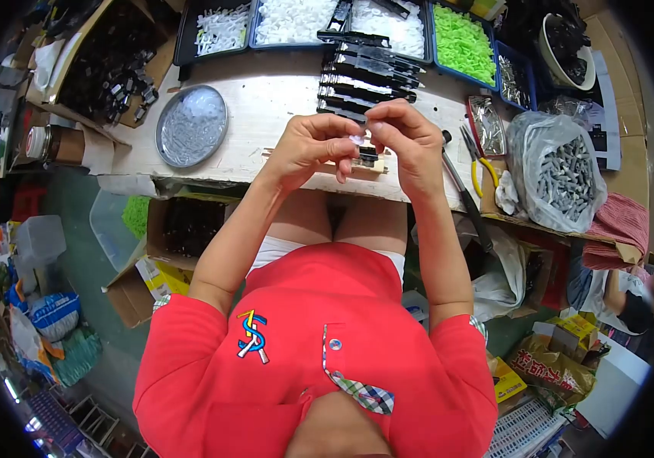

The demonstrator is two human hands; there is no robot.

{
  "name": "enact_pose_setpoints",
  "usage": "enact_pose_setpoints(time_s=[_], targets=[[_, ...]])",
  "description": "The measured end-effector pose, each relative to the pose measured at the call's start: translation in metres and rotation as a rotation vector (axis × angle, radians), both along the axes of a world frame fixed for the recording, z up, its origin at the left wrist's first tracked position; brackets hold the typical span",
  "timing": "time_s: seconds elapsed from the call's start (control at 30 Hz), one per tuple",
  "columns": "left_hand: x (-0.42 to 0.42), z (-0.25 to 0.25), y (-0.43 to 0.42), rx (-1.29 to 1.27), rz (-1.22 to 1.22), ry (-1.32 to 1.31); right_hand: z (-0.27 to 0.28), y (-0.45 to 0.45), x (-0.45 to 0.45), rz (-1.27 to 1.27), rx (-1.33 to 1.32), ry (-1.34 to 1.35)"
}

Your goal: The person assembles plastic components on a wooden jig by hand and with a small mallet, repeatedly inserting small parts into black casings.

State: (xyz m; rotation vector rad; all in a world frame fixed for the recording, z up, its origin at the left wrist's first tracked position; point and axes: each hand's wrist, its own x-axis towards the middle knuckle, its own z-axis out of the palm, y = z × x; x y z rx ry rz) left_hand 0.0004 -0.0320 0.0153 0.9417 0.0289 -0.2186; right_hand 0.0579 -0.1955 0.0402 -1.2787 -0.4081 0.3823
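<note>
Over the front edge of the workbench, my left hand (pixel 315 149) pinches a small whitish, partly clear plastic piece (pixel 357 140) between thumb and fingers. Close beside it, my right hand (pixel 411 141) has its thumb and index finger pressed together, and whatever is between them is too small to make out. Beneath both hands lies a short black part (pixel 368 155) on a pale wooden block (pixel 369 166), partly hidden by the fingers. Just behind the hands, several long black plastic parts (pixel 365 74) lie in a row.
Bins of white pieces (pixel 293 21) and green pieces (pixel 464 46) line the back. A round metal tray (pixel 191 126) stands left. At right are a hammer (pixel 464 187), yellow-handled pliers (pixel 483 164) and a plastic bag of grey parts (pixel 563 179). A box of black parts (pixel 117 84) sits far left.
</note>
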Motion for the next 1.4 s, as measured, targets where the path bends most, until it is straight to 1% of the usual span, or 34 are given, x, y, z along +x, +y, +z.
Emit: enact_pose_setpoints(time_s=[0.2, 0.27, 0.3, 0.37, 0.4, 0.43, 0.5, 0.57, 0.67, 0.73, 0.77, 0.83, 0.87, 0.9, 0.97, 1.0, 1.03, 1.1, 1.17, 1.27, 1.4], targets=[[-0.004, -0.003, 0.003, -0.021, 0.03, -0.032, 0.002, 0.006, -0.006, 0.002, -0.05, -0.054], [-0.005, -0.004, 0.002, -0.022, 0.042, -0.039, 0.002, 0.008, -0.008, -0.004, -0.058, -0.134], [-0.006, -0.005, 0.002, -0.006, 0.07, -0.051, 0.001, 0.01, -0.008, -0.001, -0.06, -0.133], [-0.007, -0.011, 0.001, 0.009, 0.1, -0.061, -0.001, 0.014, -0.009, -0.066, -0.262, -0.394], [-0.008, -0.015, 0.0, -0.036, 0.135, -0.066, 0.001, 0.017, -0.012, -0.135, -0.359, -0.675], [-0.008, -0.018, -0.001, -0.082, 0.169, -0.07, -0.001, 0.018, -0.013, -0.133, -0.359, -0.672], [-0.009, -0.02, 0.0, -0.086, 0.197, -0.052, -0.006, 0.02, -0.015, -0.183, -0.411, -0.871], [-0.011, -0.022, 0.001, -0.089, 0.232, -0.034, -0.01, 0.02, -0.015, -0.181, -0.407, -0.861], [-0.012, -0.023, 0.003, -0.094, 0.273, -0.001, -0.017, 0.019, -0.016, -0.191, -0.473, -0.859], [-0.013, -0.021, 0.003, 0.077, 0.277, -0.042, -0.02, 0.018, -0.017, -0.207, -0.522, -0.964], [-0.016, -0.017, 0.006, 0.172, 0.274, -0.039, -0.021, 0.017, -0.017, -0.203, -0.523, -0.959], [-0.016, -0.012, 0.011, 0.54, 0.409, -0.268, -0.024, 0.013, -0.014, -0.175, -0.616, -1.059], [-0.015, -0.016, 0.02, 0.81, 0.436, -0.369, -0.028, 0.011, -0.013, -0.13, -0.68, -1.063], [-0.013, -0.02, 0.027, 0.809, 0.435, -0.367, -0.032, 0.01, -0.012, -0.13, -0.681, -1.061], [-0.013, -0.026, 0.036, 1.225, 0.455, -0.604, -0.041, 0.009, -0.011, -0.041, -0.801, -1.122], [-0.014, -0.029, 0.037, 1.274, 0.399, -0.545, -0.045, 0.011, -0.01, -0.039, -0.8, -1.121], [-0.014, -0.031, 0.036, 1.275, 0.399, -0.543, -0.048, 0.014, -0.01, -0.024, -0.824, -1.151], [-0.013, -0.034, 0.033, 1.399, 0.338, -0.552, -0.049, 0.015, -0.009, -0.009, -0.848, -1.182], [-0.011, -0.039, 0.03, 1.375, 0.305, -0.544, -0.045, 0.015, -0.008, 0.081, -0.905, -1.163], [-0.006, -0.039, 0.024, 1.42, 0.277, -0.559, -0.043, 0.012, -0.003, 0.098, -0.86, -1.087], [-0.001, -0.038, 0.023, 1.465, 0.19, -0.507, -0.042, 0.009, -0.007, 0.113, -0.839, -1.041]])
